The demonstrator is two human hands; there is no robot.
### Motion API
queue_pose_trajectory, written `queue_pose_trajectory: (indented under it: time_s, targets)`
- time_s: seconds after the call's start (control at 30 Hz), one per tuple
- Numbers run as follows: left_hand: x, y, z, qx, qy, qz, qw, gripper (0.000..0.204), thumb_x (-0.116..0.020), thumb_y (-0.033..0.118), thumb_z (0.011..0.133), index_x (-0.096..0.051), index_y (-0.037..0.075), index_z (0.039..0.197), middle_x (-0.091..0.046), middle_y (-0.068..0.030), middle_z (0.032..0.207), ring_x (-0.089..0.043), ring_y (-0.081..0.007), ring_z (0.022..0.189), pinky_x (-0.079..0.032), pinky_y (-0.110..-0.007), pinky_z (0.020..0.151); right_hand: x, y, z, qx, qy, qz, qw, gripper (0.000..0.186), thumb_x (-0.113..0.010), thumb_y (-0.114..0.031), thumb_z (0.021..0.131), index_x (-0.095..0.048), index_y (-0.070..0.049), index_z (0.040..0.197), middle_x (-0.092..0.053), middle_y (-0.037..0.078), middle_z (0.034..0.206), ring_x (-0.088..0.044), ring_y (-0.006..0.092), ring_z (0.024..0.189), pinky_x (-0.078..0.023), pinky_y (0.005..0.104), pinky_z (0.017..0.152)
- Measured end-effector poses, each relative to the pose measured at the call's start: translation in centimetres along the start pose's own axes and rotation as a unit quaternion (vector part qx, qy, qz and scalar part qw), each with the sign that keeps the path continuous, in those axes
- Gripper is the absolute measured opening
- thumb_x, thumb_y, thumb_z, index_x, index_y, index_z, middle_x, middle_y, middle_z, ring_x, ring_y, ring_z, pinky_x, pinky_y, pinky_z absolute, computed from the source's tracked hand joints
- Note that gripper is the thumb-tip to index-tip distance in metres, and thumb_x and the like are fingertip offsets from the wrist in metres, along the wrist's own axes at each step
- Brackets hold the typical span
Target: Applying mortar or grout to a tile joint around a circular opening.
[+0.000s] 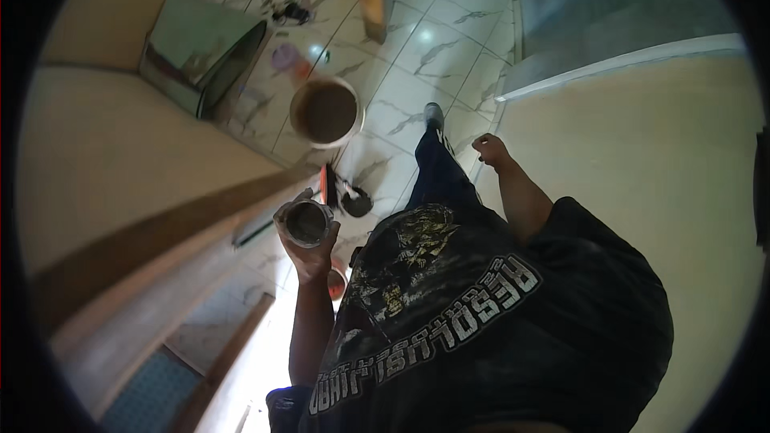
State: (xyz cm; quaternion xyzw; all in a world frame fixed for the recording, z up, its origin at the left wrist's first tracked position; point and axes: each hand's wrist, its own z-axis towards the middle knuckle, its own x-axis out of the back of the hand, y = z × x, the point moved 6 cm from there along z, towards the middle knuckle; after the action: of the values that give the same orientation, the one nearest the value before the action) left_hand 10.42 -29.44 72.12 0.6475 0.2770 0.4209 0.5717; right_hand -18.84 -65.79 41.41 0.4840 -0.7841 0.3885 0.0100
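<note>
- Gripping a greyish cup-shaped container (326, 223) in our left hand (311, 255), we are wrapping fingers and thumb around its sides, its mouth facing up.
- We are seeing a dark grey interior, but we are not managing to tell what is inside.
- We are holding that container out on our left, apart from the round bucket (297, 112) of brown contents that is standing ahead on the marble-patterned tile floor (417, 60).
- Our right hand (491, 151) is hanging out to the side, fingers loosely curled, and we are seeing nothing in it.
- Near our left hand, an orange-edged black tool (326, 186) is lying beside a dark rounded object (357, 202).
- We are judging the step in hand as carrying or readying the container, perhaps in connection with the bucket.
- The next move is probably calling for a level left wrist and careful footing around those floor items.
</note>
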Motion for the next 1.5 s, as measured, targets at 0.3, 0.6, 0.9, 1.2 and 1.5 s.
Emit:
queue_pose_trajectory:
  time_s: [0.3, 0.6, 0.9, 1.2, 1.5]
  targets:
    - [-23.3, 4.2, 18.3, 0.006, -0.119, -0.140, 0.983, 0.081, -0.088, 0.003, 0.064, -0.040, 0.005, 0.130, -0.060, -0.0131, 0.117, -0.063, -0.0221, 0.103, -0.054, -0.037, 0.090, 16.7, 1.0, 9.8, 0.008, -0.001, -0.116, 0.993, 0.026, -0.072, -0.027, 0.088, -0.068, -0.004, 0.100, -0.069, 0.011, 0.076, -0.066, 0.0187, 0.057, -0.053, 0.0355, 0.056]
    - [-40.0, 9.9, 36.5, -0.060, -0.205, -0.046, 0.976, 0.086, -0.095, 0.024, 0.068, -0.044, 0.002, 0.135, -0.061, -0.0107, 0.120, -0.061, -0.0223, 0.111, -0.051, -0.039, 0.098, 29.8, -9.9, 19.3, -0.118, 0.075, 0.110, 0.984, 0.032, -0.068, -0.029, 0.093, -0.063, -0.004, 0.113, -0.065, 0.008, 0.095, -0.063, 0.0182, 0.070, -0.047, 0.0324, 0.057]
    - [-50.3, 10.1, 53.0, -0.090, -0.289, 0.040, 0.952, 0.084, -0.093, 0.016, 0.066, -0.044, 0.003, 0.133, -0.062, -0.0136, 0.119, -0.062, -0.0251, 0.113, -0.050, -0.042, 0.102, 29.6, -4.6, 27.7, -0.121, 0.186, 0.132, 0.966, 0.024, -0.071, -0.021, 0.089, -0.064, -0.004, 0.105, -0.066, 0.008, 0.090, -0.063, 0.0188, 0.070, -0.052, 0.0345, 0.057]
    - [-60.8, 11.5, 66.3, -0.042, -0.247, -0.036, 0.967, 0.084, -0.090, 0.009, 0.067, -0.043, 0.003, 0.136, -0.060, -0.0145, 0.126, -0.059, -0.0295, 0.121, -0.048, -0.046, 0.104, 28.8, -3.4, 26.8, -0.295, -0.050, 0.011, 0.954, 0.023, -0.070, -0.023, 0.093, -0.068, -0.003, 0.105, -0.067, 0.011, 0.079, -0.069, 0.0239, 0.067, -0.053, 0.0399, 0.050]
    - [-63.3, 17.2, 66.5, -0.083, -0.197, -0.103, 0.971, 0.080, -0.090, 0.005, 0.067, -0.045, 0.005, 0.133, -0.060, -0.0128, 0.124, -0.060, -0.0270, 0.118, -0.053, -0.042, 0.097, 43.6, -11.6, 44.0, -0.093, 0.152, 0.124, 0.976, 0.020, -0.065, -0.020, 0.094, -0.065, -0.003, 0.106, -0.065, 0.006, 0.090, -0.059, 0.0153, 0.070, -0.050, 0.0322, 0.064]
